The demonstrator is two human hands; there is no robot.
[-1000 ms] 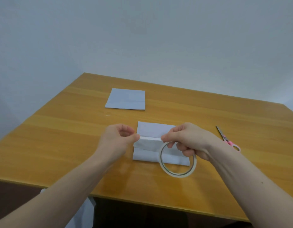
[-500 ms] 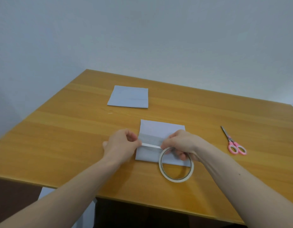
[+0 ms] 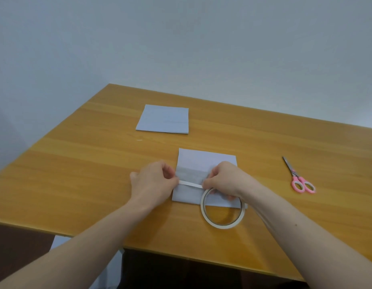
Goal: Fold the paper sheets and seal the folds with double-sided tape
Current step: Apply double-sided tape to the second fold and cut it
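A folded white paper sheet [image 3: 203, 163] lies on the wooden table [image 3: 76, 184] in front of me. My left hand [image 3: 153, 184] pinches the free end of a white tape strip [image 3: 190, 184] stretched across the sheet. My right hand [image 3: 224, 180] holds the tape roll [image 3: 222, 222], a thin white ring standing over the sheet's near edge, with fingers through it and fingertips on the strip. A second folded sheet [image 3: 163, 119] lies farther back.
Pink-handled scissors [image 3: 297, 178] lie on the table to the right of my right hand. A pale wall rises behind the table. The table's near edge runs just under my forearms.
Both hands have lowered toward the sheet, and the tape strip between them has been pulled out longer. The upper flap of the sheet now lies flatter.
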